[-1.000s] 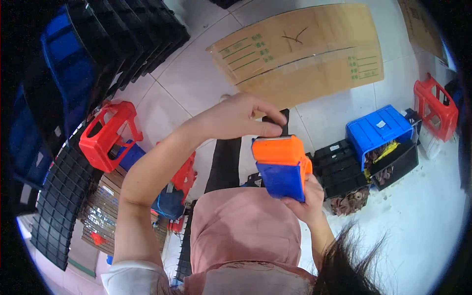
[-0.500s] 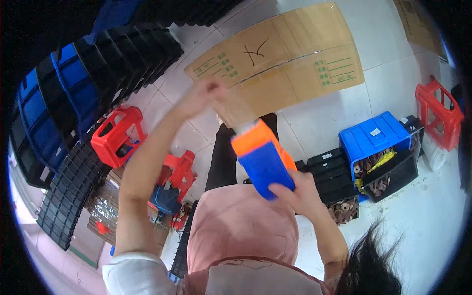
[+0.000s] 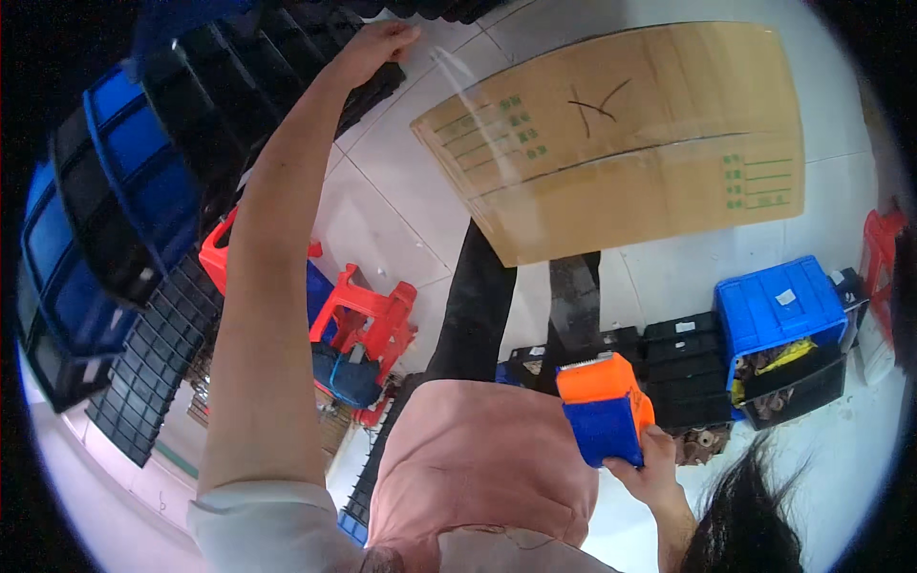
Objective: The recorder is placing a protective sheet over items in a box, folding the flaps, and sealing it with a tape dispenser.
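Note:
My right hand (image 3: 651,468) is wrapped round a tape dispenser (image 3: 604,411), orange on top with a blue body and a toothed metal edge, held to the right of my pink apron. Up at the far left, my left hand (image 3: 380,50) is closed in a pinch, arm stretched out. From there a strip of clear tape (image 3: 475,110) runs slantwise over the left part of a flat-topped cardboard box (image 3: 659,186) and down toward the dispenser. The tape is see-through and blurred, so its exact edges are hard to make out. A dark seam crosses the box.
Black and blue crates (image 3: 119,191) are stacked along the left. Red plastic stools (image 3: 358,310) stand near my left arm, with another red stool (image 3: 881,267) at the far right. Beside my right hand are a blue bin (image 3: 778,301) holding brown parts and black boxes (image 3: 683,358).
My left hand has moved far forward, drawing out a longer strip of tape. The dispenser in my right hand has shifted right and nearer to me. The box appears further right in view.

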Demonstrator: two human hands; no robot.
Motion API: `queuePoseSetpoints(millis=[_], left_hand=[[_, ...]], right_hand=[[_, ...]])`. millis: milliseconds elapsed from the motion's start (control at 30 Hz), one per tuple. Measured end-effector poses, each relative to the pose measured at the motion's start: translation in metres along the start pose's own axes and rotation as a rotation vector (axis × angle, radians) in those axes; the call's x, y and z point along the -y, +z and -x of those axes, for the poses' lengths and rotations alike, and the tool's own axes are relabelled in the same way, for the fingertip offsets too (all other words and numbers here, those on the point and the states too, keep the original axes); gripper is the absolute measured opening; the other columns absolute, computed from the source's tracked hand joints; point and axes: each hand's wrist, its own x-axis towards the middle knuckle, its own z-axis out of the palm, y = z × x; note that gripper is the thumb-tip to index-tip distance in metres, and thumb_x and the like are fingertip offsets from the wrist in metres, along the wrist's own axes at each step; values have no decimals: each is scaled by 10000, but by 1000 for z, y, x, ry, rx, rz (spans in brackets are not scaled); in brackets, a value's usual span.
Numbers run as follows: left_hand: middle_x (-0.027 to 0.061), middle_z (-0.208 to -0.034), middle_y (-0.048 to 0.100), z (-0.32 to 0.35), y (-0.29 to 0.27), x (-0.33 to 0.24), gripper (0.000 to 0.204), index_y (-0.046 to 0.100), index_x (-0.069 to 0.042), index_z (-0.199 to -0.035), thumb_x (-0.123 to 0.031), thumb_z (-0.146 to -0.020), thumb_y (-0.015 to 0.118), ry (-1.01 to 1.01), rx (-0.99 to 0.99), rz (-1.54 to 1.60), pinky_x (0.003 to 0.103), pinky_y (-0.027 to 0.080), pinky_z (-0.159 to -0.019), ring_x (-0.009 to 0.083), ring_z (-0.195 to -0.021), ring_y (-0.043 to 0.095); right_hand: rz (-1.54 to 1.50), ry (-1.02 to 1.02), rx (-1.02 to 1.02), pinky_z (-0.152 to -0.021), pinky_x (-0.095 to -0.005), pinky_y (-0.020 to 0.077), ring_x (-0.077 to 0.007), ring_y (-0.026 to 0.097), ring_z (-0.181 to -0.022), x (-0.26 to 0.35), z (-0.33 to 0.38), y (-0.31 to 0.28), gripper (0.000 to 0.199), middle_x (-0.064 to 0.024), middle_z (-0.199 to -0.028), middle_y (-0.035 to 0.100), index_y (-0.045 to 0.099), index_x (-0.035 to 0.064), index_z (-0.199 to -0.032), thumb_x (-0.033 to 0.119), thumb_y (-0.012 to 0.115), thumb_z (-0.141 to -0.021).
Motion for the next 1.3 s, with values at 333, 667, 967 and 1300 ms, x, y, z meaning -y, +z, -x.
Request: queuePoseSetpoints(millis=[333, 667, 967, 1300], left_hand=[[-7, -705, 547, -26, 39, 53, 320, 647, -18, -911, -326, -826, 655, 6, -173, 176, 221, 386, -627, 79, -658, 473], [-9, -726, 542, -65, 37, 68, 324, 628, -24, -946, -328, -836, 641, -13, 17, 262, 238, 408, -684, 88, -701, 491], [44, -763, 589, -93, 58, 85, 342, 625, -12, -943, -340, -848, 613, 11, -4, 33, 285, 437, -689, 132, -698, 525], [228, -1211, 530, -60, 61, 121, 766, 523, -22, -1211, -667, -808, 437, -68, -44, -842, 428, 398, -951, 362, -1140, 499]], right_hand=[[-487, 552, -156, -600, -360, 460, -300, 597, -658, 54, -23, 58, 366, -139, -731, 608, 635, 21, -876, 322, 696, -676], [-231, 451, 3, -615, -367, 465, -299, 600, -686, 95, -58, 48, 372, -138, -758, 613, 638, 37, -876, 341, 701, -672], [-154, 447, 43, -629, -373, 469, -298, 602, -711, 91, -77, 42, 377, -137, -782, 617, 641, 51, -877, 359, 705, -669], [15, 417, 234, -644, -380, 474, -296, 605, -738, 45, -67, 12, 383, -136, -810, 622, 644, 66, -877, 378, 709, -666]])
